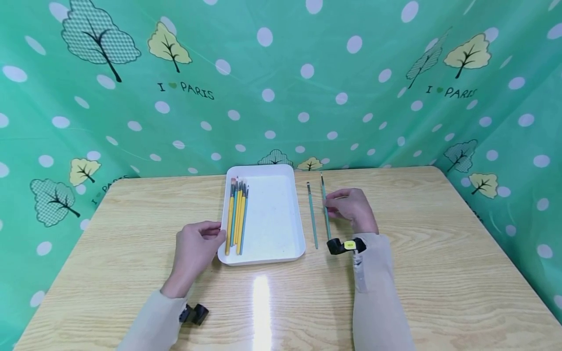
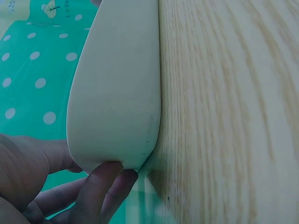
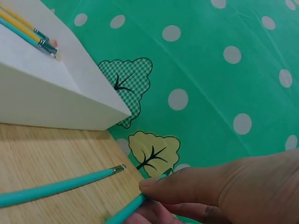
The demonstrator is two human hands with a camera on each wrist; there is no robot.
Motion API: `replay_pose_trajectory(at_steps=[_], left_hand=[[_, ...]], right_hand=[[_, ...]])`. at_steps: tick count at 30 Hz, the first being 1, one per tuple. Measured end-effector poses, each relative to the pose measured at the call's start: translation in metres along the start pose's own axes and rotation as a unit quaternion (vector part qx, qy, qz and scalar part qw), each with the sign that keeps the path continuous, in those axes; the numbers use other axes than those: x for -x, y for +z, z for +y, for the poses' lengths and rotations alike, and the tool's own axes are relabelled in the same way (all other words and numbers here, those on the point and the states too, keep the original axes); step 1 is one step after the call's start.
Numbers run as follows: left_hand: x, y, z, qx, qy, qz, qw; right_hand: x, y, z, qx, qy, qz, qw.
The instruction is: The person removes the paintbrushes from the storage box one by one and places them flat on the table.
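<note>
My left hand (image 1: 195, 251) grips the left wall of a white tray (image 1: 273, 219), thumb at the rim and fingers against the outer side, as the left wrist view also shows. Inside the tray, along its left side, lie several yellow and blue paintbrushes (image 1: 242, 214), bristles toward the far end. To the right of the tray, my right hand (image 1: 352, 207) pinches a teal paintbrush (image 1: 328, 225) between thumb and fingers. Another teal paintbrush (image 1: 312, 214) lies on the table between the tray and that hand, its bristle end pointing away from me.
The wooden table (image 1: 439, 253) ends at a green polka-dot cloth (image 1: 272, 63) hanging behind it and along the sides. The tray's far end stands near the table's back edge. Black wrist cameras sit on both sleeves.
</note>
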State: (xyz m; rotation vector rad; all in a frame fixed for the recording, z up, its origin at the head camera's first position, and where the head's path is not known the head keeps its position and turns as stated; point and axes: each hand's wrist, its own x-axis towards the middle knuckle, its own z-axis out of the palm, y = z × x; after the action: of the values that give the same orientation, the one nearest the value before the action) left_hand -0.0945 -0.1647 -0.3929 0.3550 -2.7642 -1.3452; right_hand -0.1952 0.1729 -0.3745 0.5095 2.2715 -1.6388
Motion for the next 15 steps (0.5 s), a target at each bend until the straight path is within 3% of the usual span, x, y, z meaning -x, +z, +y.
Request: replay_pose_trajectory(at_steps=[15], left_hand=[[-0.0018,0.0004,-0.0021,-0.005,-0.001,0.004,1.0]], right_hand=[[-0.0074,0.006,0.0086,0.022,-0.006,0.037,0.999]])
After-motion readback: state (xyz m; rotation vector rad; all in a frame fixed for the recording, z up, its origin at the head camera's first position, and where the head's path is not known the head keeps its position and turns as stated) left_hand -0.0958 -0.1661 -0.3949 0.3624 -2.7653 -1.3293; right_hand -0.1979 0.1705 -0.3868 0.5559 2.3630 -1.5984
